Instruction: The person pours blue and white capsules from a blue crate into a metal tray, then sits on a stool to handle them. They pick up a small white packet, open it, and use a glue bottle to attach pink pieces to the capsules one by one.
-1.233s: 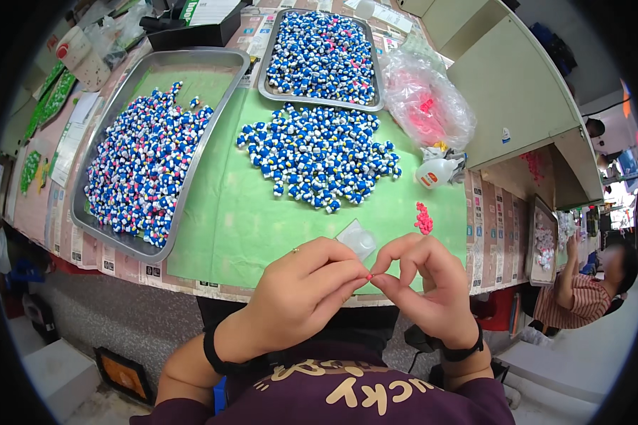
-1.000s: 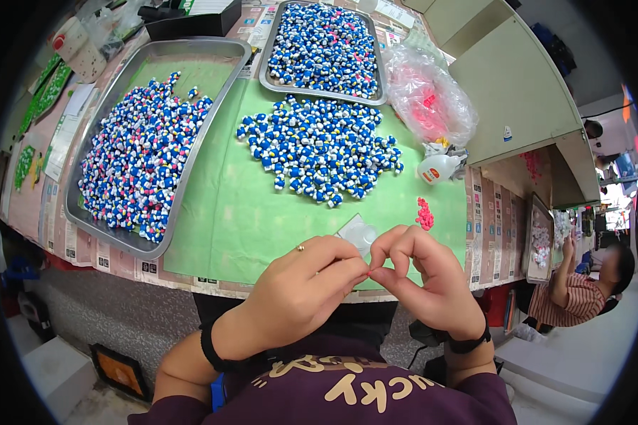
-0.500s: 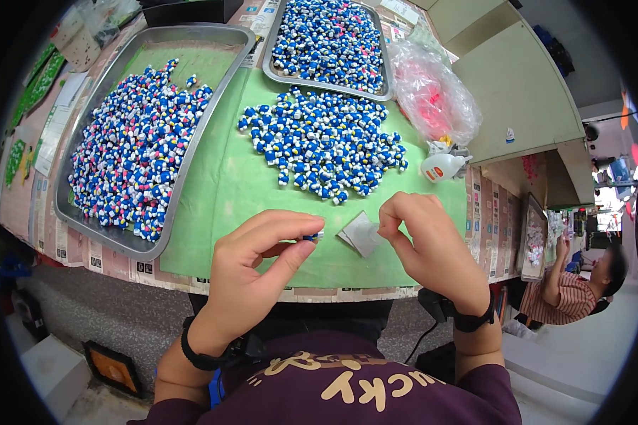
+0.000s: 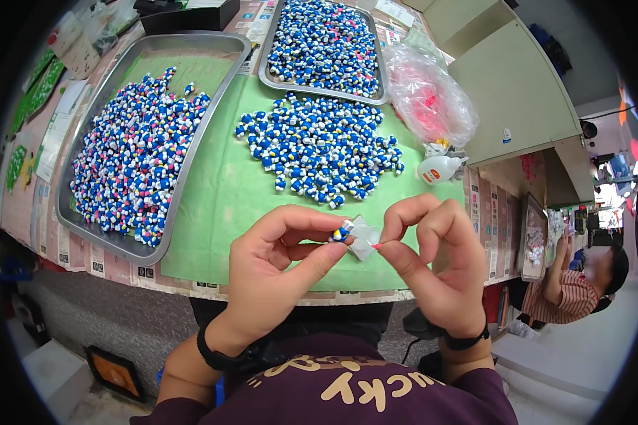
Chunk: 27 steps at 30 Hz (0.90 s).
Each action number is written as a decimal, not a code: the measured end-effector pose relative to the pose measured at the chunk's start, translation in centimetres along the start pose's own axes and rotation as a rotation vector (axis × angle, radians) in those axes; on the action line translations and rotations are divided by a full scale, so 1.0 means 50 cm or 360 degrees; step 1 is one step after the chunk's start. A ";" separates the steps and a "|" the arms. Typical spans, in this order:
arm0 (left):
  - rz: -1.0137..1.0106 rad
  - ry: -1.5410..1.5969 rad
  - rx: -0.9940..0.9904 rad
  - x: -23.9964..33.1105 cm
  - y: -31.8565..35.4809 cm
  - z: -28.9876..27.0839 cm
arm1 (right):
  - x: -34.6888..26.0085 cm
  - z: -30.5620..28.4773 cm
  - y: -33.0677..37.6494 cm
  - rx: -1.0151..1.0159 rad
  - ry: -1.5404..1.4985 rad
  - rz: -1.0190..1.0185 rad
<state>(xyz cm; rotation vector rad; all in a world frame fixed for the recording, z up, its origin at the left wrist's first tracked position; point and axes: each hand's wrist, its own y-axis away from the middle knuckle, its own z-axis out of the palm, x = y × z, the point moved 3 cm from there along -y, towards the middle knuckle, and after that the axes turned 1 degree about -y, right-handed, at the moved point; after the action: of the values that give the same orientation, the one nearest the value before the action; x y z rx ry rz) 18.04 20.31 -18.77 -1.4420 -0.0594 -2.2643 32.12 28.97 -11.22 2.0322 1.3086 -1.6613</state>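
Note:
Between thumb and forefinger, my left hand [image 4: 280, 255] holds a small blue-and-white figurine [image 4: 342, 232] with a bit of yellow on it. My right hand [image 4: 446, 258] pinches a tiny pink-red piece [image 4: 376, 246] at its fingertips, a short way right of the figurine. Behind the fingertips a small whitish square card [image 4: 362, 244] lies on the green mat [image 4: 213, 241], partly covered by a clear, glossy patch. Farther off on the mat spreads a loose pile of similar blue-and-white figurines [image 4: 322, 149].
A metal tray [image 4: 149, 256] of figurines, some with pink parts, stands at left; another full tray [image 4: 326, 91] is behind the pile. At right are a clear bag [image 4: 432, 99] with pink contents, a white bottle [image 4: 438, 169] and a cabinet [image 4: 517, 85]. A person [image 4: 563, 287] sits far right.
My left hand has moved right with the figurine, which now shows more plainly. My right hand has turned and come lower, and a pink-red piece now shows at its fingertips.

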 end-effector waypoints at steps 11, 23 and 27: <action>0.0291 -0.0195 -0.0057 0.006 0.005 0.033 | 0.010 0.014 0.024 0.0137 0.0427 -0.0394; 0.0658 -0.0753 -0.0131 0.025 0.011 0.026 | 0.025 0.002 0.027 0.0089 0.0148 -0.0183; 0.0806 -0.0860 0.0050 0.049 0.016 -0.029 | 0.042 -0.037 0.024 0.0155 0.0120 -0.0061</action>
<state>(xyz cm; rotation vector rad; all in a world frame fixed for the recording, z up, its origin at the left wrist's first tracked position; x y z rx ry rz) 16.25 18.36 -17.47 -1.7731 0.0928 -1.4339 34.22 30.50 -12.83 2.1581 1.3226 -1.7123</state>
